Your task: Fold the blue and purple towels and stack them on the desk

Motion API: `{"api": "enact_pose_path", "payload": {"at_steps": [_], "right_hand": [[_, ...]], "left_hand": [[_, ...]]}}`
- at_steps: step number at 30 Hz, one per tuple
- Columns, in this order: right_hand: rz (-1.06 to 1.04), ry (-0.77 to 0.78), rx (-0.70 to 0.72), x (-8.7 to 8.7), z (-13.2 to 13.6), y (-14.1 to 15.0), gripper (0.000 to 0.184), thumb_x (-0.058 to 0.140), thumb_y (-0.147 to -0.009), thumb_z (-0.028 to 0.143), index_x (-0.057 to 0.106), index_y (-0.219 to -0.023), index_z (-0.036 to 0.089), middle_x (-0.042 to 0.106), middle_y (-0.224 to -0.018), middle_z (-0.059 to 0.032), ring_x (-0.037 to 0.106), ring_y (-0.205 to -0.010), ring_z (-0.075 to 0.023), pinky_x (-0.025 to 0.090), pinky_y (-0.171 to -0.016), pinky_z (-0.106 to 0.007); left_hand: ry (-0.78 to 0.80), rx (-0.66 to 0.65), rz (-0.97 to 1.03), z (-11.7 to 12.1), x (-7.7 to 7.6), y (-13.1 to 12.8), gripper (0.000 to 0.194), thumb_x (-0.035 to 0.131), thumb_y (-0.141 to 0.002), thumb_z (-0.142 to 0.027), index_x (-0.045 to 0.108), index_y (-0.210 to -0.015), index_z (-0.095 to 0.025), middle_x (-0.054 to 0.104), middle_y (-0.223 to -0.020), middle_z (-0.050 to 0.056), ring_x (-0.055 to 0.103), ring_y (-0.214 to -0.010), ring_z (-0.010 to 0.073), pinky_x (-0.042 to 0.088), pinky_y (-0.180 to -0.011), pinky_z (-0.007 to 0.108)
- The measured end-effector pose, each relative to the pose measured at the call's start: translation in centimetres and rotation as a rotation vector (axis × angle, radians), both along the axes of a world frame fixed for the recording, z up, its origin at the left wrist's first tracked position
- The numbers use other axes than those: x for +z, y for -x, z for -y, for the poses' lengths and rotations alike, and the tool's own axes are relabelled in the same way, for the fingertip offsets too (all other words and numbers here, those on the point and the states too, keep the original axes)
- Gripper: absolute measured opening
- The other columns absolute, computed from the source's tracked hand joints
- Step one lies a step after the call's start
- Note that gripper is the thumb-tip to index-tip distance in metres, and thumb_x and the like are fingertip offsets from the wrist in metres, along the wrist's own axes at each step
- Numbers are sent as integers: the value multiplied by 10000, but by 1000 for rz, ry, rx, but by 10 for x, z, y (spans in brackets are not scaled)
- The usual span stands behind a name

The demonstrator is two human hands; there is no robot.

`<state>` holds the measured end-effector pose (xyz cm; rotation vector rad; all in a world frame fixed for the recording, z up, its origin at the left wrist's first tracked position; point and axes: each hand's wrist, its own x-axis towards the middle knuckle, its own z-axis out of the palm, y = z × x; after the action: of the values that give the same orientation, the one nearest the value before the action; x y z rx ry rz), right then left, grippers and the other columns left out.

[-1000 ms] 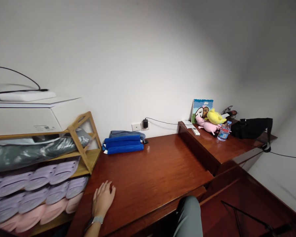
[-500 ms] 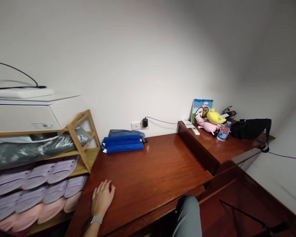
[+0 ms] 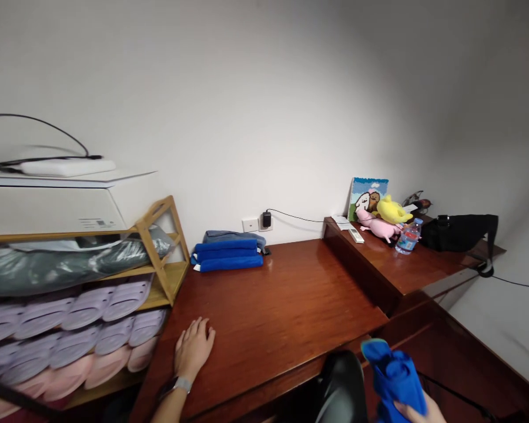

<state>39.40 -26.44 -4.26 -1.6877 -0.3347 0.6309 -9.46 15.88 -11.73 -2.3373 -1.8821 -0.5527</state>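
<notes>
My left hand (image 3: 194,348) lies palm down on the brown wooden desk (image 3: 268,294), fingers stretched out, near the desk's left edge; nothing is in it. At the bottom right, my right hand (image 3: 418,410) is partly in view, its fingers closed round a bunched blue cloth (image 3: 393,376). That cloth is held in front of the desk's edge, beside my knee (image 3: 342,388). Toward the wall, folded blue cloths (image 3: 228,256) are stacked on the desk, with a grey-blue folded cloth (image 3: 233,236) behind them.
A wooden rack (image 3: 161,252) with lilac and pink slippers (image 3: 92,305) stands left, a white box (image 3: 48,208) on top. On the raised right section are plush toys (image 3: 381,226), a bottle (image 3: 408,238), a remote (image 3: 356,235) and a black bag (image 3: 458,232). A charger (image 3: 267,219) sits in the wall socket.
My right hand has come into view at the bottom right, holding the blue cloth. The whole view has shifted slightly; my left hand remains flat on the desk.
</notes>
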Motion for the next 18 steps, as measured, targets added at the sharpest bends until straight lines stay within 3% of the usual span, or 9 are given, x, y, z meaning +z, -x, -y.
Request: {"api": "enact_pose_path", "payload": {"at_steps": [2, 4, 8, 11, 15, 16, 18], "right_hand": [[-145, -65, 235, 15, -55, 16, 552, 998, -472, 503, 808, -949, 298, 813, -991, -70, 764, -1011, -431, 649, -898, -525], [-294, -146, 387, 37, -114, 45, 547, 965, -546, 510, 817, -1013, 265, 823, -994, -71, 773, -1007, -416, 633, -931, -521], [-560, -293, 462, 80, -232, 117, 541, 943, -636, 485, 797, -1042, 159, 825, -927, -96, 792, -884, -325, 635, -912, -441], [-792, -436, 515, 101, -325, 163, 507, 892, -713, 505, 774, -1052, 146, 825, -956, -87, 783, -897, -277, 625, -942, -423], [-904, -728, 482, 109, -455, 214, 508, 762, -811, 596, 744, -1129, 201, 814, -1089, -53, 738, -1107, -248, 594, -1011, -387], [-884, -773, 459, 105, -484, 226, 518, 721, -829, 628, 735, -1149, 221, 805, -1128, -47, 718, -1158, -240, 588, -1021, -379], [-800, -701, 407, 86, -531, 247, 521, 651, -846, 680, 719, -1157, 267, 789, -1163, -42, 697, -1203, -230, 594, -1005, -386]], "left_hand": [[56, -82, 11, -3, 3, 14, 555, 378, -978, -397, 671, -1376, -144, 636, -1516, 169, 568, -1413, 306, 429, -1177, 473], [81, -182, 42, -3, 5, 29, 546, 407, -980, -434, 666, -1399, -198, 631, -1533, 127, 572, -1417, 284, 448, -1169, 452], [53, -226, 87, 1, 4, 45, 522, 430, -987, -422, 663, -1417, -240, 632, -1539, 93, 568, -1426, 264, 436, -1193, 452], [44, -197, 95, 3, 0, 45, 509, 460, -979, -412, 676, -1406, -239, 643, -1526, 95, 575, -1418, 272, 441, -1193, 463], [19, -190, 107, 5, -5, 46, 480, 489, -978, -399, 675, -1406, -283, 663, -1504, 68, 597, -1392, 268, 465, -1176, 470], [9, -189, 112, 6, -6, 47, 473, 490, -981, -390, 670, -1409, -297, 662, -1507, 55, 604, -1383, 260, 475, -1167, 463], [-5, -188, 121, 7, -7, 49, 462, 495, -984, -376, 665, -1410, -319, 664, -1504, 35, 615, -1366, 250, 493, -1151, 453]]}}
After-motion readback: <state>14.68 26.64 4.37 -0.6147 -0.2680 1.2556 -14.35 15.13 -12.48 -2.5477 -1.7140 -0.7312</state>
